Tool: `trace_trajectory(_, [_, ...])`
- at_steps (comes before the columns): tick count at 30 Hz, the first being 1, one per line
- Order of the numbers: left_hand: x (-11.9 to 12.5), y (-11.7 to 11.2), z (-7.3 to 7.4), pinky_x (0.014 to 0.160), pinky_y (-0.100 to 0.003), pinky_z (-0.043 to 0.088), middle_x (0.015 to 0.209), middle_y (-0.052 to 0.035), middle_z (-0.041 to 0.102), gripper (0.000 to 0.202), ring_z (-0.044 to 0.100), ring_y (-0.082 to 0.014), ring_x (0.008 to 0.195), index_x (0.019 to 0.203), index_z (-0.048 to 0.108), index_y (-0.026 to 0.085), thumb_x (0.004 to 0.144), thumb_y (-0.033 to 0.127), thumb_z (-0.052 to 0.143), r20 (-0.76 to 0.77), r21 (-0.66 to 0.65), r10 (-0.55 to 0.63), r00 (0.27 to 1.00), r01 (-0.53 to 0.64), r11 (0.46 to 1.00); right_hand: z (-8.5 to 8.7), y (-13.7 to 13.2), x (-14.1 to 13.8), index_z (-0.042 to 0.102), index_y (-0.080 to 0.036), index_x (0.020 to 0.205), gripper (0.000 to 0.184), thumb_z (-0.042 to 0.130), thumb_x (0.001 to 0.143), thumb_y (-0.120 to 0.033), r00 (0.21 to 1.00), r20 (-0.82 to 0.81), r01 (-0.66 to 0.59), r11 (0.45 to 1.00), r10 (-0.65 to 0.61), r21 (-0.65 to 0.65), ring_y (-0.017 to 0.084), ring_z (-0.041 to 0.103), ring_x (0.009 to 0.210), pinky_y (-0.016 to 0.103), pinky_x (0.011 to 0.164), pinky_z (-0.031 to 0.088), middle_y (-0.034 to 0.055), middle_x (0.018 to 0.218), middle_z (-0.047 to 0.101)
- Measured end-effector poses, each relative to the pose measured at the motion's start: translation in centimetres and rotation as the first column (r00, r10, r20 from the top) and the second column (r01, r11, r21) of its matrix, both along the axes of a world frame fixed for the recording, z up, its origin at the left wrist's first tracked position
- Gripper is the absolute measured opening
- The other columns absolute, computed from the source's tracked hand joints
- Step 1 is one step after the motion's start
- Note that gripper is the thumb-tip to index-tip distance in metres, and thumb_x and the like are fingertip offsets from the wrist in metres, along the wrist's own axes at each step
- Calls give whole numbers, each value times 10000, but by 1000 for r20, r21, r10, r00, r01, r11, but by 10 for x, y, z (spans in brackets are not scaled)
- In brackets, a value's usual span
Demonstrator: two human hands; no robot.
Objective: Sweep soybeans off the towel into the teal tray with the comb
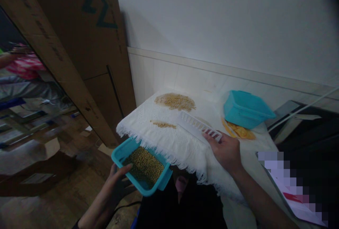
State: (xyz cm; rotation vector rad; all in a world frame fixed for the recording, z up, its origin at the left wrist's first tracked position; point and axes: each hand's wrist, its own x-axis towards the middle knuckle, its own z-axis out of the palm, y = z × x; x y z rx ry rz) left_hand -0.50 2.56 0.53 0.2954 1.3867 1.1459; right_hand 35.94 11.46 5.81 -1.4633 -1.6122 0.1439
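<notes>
My left hand (120,178) grips the near left rim of a turquoise plastic basket (167,178), thumb over the edge. Many soybeans (145,165) lie inside it, just below the table's fringed edge. In my right hand (226,151) is a white slotted plastic strip (194,125), held by its near end and laid low over the white cloth (182,151). Left of the strip's far end lies a small line of soybeans (163,125). Farther back a larger heap of soybeans (176,101) is spread on the cloth.
A second turquoise basket (243,107) stands at the table's right, on a yellow cloth or bag (239,130). A tall cardboard box (79,45) rises on the left. Another person (25,66) sits beyond it. A flat, partly pixelated item (291,193) lies at the right.
</notes>
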Motion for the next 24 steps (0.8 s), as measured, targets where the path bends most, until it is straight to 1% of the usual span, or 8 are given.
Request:
trace_trajectory(3, [1,0,1,973,-594,691,1072,-85,813,656,870,-350,931,1403,554,306,856,271,915,-3,3,0,1000,0,1000,-5,2,6,899,-186,902,376,740,953,-523,1000,16,-2,1000,2,-23,239,740,525,287,516,549,56,617,788])
trace_trajectory(7, [3,0,5,995,-616,684,1170,-116,821,661,870,-370,974,1401,561,307,844,297,916,1,-5,15,1000,-15,1000,-11,0,5,904,-192,921,341,742,967,-488,998,18,-58,997,59,-56,229,744,541,278,509,536,59,663,812])
trace_trajectory(9, [3,-1,7,1005,-619,680,1195,-124,823,690,870,-381,996,1409,564,309,826,301,933,9,-5,16,1000,-16,1000,-13,-1,6,905,-191,929,326,747,965,-473,998,18,-62,996,63,-59,235,749,547,281,508,541,59,674,820])
trace_trajectory(12, [4,-1,8,990,-627,686,1198,-137,819,689,872,-386,986,1413,558,298,833,276,928,3,-4,15,1000,-15,1000,-14,-2,7,894,-194,887,312,758,955,-466,998,19,-59,996,60,-61,236,737,523,286,494,538,50,649,808])
trace_trajectory(14, [3,-1,8,978,-631,690,1212,-147,814,682,873,-389,979,1415,556,290,840,267,923,-1,1,12,1000,-12,1000,-14,-3,8,890,-199,864,307,757,955,-460,997,11,-72,995,72,-69,233,728,509,282,480,528,43,636,800])
trace_trajectory(16, [3,-1,6,976,-626,691,1244,-158,810,701,873,-390,983,1427,560,287,833,268,931,11,1,16,1000,-16,1000,-13,-3,7,895,-201,883,306,752,962,-459,996,-5,-85,993,85,-79,231,727,511,279,475,525,40,638,801])
trace_trajectory(21, [0,1,0,943,-581,706,1321,-175,799,816,876,-367,962,1497,533,300,803,240,959,29,-13,32,999,-32,999,-12,-1,4,910,-191,917,316,759,952,-466,994,-31,-107,989,105,-103,238,742,535,286,502,546,43,664,817])
trace_trajectory(24, [-1,1,-2,941,-585,704,1317,-170,791,798,874,-371,969,1490,536,304,812,264,955,29,-13,28,999,-28,1000,-11,0,2,911,-195,911,312,757,950,-464,993,-30,-113,988,110,-105,238,738,525,289,500,540,42,662,817])
